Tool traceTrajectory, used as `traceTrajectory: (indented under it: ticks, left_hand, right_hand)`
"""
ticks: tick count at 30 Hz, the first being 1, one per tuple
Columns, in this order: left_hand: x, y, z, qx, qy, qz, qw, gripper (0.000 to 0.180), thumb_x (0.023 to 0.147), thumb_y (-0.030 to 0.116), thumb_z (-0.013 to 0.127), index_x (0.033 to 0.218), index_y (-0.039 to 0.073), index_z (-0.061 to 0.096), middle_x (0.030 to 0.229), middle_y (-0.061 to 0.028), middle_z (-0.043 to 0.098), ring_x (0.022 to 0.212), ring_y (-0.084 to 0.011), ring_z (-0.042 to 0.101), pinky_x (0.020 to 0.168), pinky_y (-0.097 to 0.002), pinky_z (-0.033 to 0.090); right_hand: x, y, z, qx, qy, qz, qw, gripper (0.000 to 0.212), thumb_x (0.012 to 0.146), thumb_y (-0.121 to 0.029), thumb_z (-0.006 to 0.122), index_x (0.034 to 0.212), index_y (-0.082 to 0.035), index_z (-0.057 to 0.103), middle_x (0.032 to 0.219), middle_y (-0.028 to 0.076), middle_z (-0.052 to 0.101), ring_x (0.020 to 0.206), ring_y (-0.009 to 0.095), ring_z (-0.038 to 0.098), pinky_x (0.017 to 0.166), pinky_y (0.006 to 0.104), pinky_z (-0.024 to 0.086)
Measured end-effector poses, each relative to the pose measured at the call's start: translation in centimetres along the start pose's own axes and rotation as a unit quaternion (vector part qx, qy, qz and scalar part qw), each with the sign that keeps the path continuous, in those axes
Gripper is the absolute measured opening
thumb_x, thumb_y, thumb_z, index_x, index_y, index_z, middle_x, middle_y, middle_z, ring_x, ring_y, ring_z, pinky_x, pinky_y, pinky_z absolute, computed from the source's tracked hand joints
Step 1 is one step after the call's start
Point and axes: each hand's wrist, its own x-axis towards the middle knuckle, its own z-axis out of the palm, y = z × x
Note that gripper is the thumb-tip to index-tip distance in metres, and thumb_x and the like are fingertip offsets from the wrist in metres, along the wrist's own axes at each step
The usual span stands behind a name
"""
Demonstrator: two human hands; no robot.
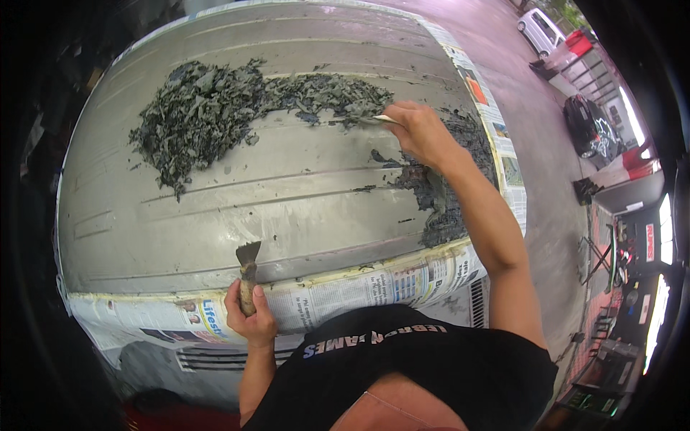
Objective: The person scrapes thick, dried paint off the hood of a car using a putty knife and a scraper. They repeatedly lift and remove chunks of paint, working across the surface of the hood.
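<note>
My left hand (253, 323) is wrapped round the worn handle of a paint scraper (248, 284), its dark, flat blade pointing up over the roof's near edge. Stretched out to the far right, my right hand (420, 135) grips a thin, pale, flat-edged tool (387, 119), whose exact kind is hard to tell. That tool meets the right end of a band of peeled paint flakes (323, 93). A thick pile of dark grey-green flakes (205, 108) joins the band at left. Beneath lies the ribbed, grey metal vehicle roof (287, 176), mostly bare.
Dark, wrinkled paint (449, 208) still covers the roof's right side. Newspaper (374, 287) and yellowish tape border the roof. Beyond the right edge is a concrete floor (535, 129), with a dark vehicle (593, 129), a white van (540, 32) and a folding stand (607, 255).
</note>
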Motion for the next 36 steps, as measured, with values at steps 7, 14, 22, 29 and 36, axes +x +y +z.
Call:
traceTrajectory:
  ticks: [7,14,22,29,36]
  left_hand:
    - [-0.2,0.2,0.0,-0.005,-0.007,-0.018,1.0,0.037,0.095,0.012,0.074,0.124,-0.009,0.063,0.105,-0.0202,0.071,0.091,-0.0254,0.068,0.083,-0.0352,0.055]
    - [1.0,1.3,0.8,-0.026,0.003,0.0,1.0,0.031,0.099,0.017,0.071,0.118,-0.006,0.064,0.093,-0.0099,0.07,0.076,-0.0148,0.062,0.07,-0.0267,0.051]
    - [7.8,10.5,8.9,-0.18,-0.34,-0.193,0.903,0.026,0.1,0.024,0.072,0.111,0.0,0.069,0.08,-0.0013,0.066,0.063,-0.0048,0.052,0.057,-0.0221,0.041]
    - [9.6,15.1,16.7,-0.247,-0.394,-0.061,0.883,0.026,0.099,0.02,0.074,0.109,-0.003,0.068,0.084,-0.0015,0.066,0.076,-0.0081,0.059,0.07,-0.0241,0.046]
    - [10.5,13.9,19.8,-0.259,-0.364,-0.091,0.89,0.029,0.1,0.026,0.072,0.108,-0.002,0.069,0.077,-0.0006,0.065,0.069,-0.0066,0.056,0.063,-0.0238,0.043]
  right_hand:
    - [-3.5,-2.7,-5.6,0.159,0.134,0.191,0.959,0.017,0.093,-0.014,0.075,0.103,-0.002,0.07,0.079,0.009,0.065,0.072,0.018,0.063,0.067,0.0357,0.049]
    - [-11.8,-2.8,-1.6,0.145,0.075,0.262,0.951,0.018,0.098,-0.016,0.07,0.108,-0.001,0.068,0.09,0.004,0.071,0.08,0.012,0.064,0.073,0.0305,0.053]
    - [-12.8,-0.2,0.6,0.6,0.339,0.417,0.592,0.021,0.104,-0.019,0.064,0.117,-0.004,0.059,0.099,0.004,0.068,0.077,0.01,0.064,0.06,0.0269,0.05]
    - [-9.6,0.3,0.7,0.674,0.271,0.426,0.54,0.014,0.105,-0.018,0.059,0.115,-0.008,0.059,0.091,0.001,0.066,0.062,0.007,0.057,0.041,0.0232,0.034]
    - [-11.2,-3.0,2.7,0.654,0.218,0.465,0.555,0.014,0.104,-0.016,0.06,0.114,-0.006,0.06,0.089,0.001,0.066,0.068,0.008,0.059,0.051,0.0267,0.041]
